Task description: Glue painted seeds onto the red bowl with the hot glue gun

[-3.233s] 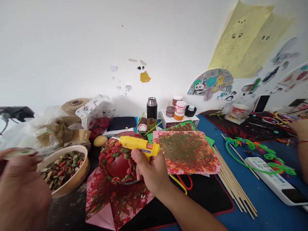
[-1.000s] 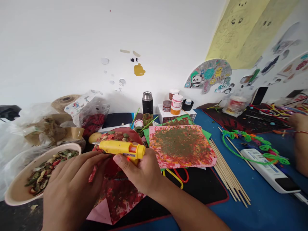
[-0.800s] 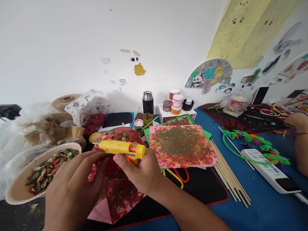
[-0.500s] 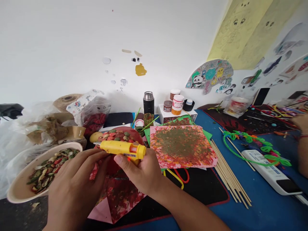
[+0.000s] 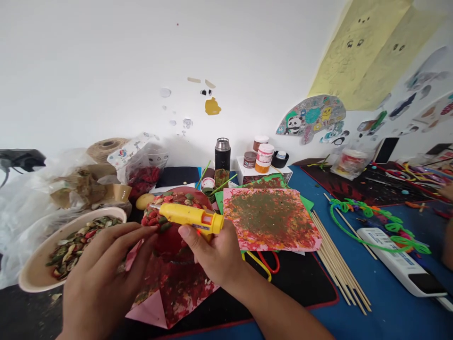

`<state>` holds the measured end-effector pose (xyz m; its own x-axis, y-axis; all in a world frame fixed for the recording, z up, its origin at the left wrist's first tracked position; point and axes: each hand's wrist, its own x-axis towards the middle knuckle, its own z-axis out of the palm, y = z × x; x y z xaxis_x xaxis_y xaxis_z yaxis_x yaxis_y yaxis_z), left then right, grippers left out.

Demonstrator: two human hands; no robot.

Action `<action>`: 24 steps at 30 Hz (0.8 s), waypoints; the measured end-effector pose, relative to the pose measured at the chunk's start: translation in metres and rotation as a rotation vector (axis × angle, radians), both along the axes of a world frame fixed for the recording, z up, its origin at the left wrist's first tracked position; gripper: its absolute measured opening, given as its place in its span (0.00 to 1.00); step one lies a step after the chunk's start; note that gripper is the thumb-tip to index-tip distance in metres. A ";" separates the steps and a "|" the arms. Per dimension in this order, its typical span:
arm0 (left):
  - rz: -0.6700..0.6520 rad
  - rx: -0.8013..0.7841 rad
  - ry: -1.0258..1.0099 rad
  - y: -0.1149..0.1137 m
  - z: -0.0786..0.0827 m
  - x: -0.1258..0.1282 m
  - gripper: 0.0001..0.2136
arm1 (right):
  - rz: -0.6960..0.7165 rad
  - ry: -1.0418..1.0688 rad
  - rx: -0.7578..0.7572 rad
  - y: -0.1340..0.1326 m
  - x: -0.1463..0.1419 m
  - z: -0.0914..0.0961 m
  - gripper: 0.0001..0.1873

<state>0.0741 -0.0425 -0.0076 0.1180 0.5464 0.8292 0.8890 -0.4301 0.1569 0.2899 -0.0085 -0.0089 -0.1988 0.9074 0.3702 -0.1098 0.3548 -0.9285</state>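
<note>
My right hand [image 5: 221, 259] is wrapped round a yellow glue gun [image 5: 189, 215], whose nozzle points left over a red rounded piece [image 5: 171, 243]. Red, green and brown dried bits cover the upper part of that piece. At its left side is my left hand [image 5: 102, 278], fingers bent together with the tips against the bits; whatever they pinch is hidden. Underneath lies a pink sheet with red paint smears [image 5: 177, 295]. To the left of my left hand stands a beige bowl [image 5: 31, 276] of dried green, red and tan pieces.
A paint-smeared pink sheet [image 5: 272, 217] lies right of the glue gun, with scissors handles [image 5: 272, 264] below it. Wooden sticks [image 5: 339, 264] and a white power strip [image 5: 399, 264] are farther right. Behind stand a black flask [image 5: 222, 156] and paint jars [image 5: 264, 158]. Another person's arm shows at the right edge.
The view has shifted slightly, so most things sit a little lower and farther right. My left fingers have drawn back a little from the glue gun, uncovering more of the red piece.
</note>
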 end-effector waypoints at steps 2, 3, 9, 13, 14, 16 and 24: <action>0.020 -0.048 -0.108 -0.004 0.002 -0.008 0.06 | -0.020 0.017 -0.036 -0.001 0.001 -0.001 0.22; 0.039 -0.093 -0.151 -0.006 0.002 -0.014 0.05 | -0.035 0.032 -0.048 -0.001 0.001 -0.002 0.23; 0.114 -0.284 -0.282 -0.007 -0.001 -0.039 0.13 | -0.062 0.102 -0.093 0.002 -0.001 -0.005 0.27; 0.102 -0.289 -0.283 -0.009 0.000 -0.039 0.16 | -0.047 0.114 -0.088 0.003 -0.001 -0.005 0.27; 0.113 -0.294 -0.296 -0.010 -0.001 -0.039 0.16 | -0.046 0.120 -0.085 0.004 -0.001 -0.006 0.27; 0.128 -0.311 -0.319 -0.011 -0.003 -0.040 0.17 | -0.046 0.133 -0.082 0.003 -0.001 -0.006 0.28; -0.133 -0.371 -0.104 0.012 -0.010 -0.032 0.36 | -0.056 0.134 -0.119 0.002 -0.001 -0.005 0.30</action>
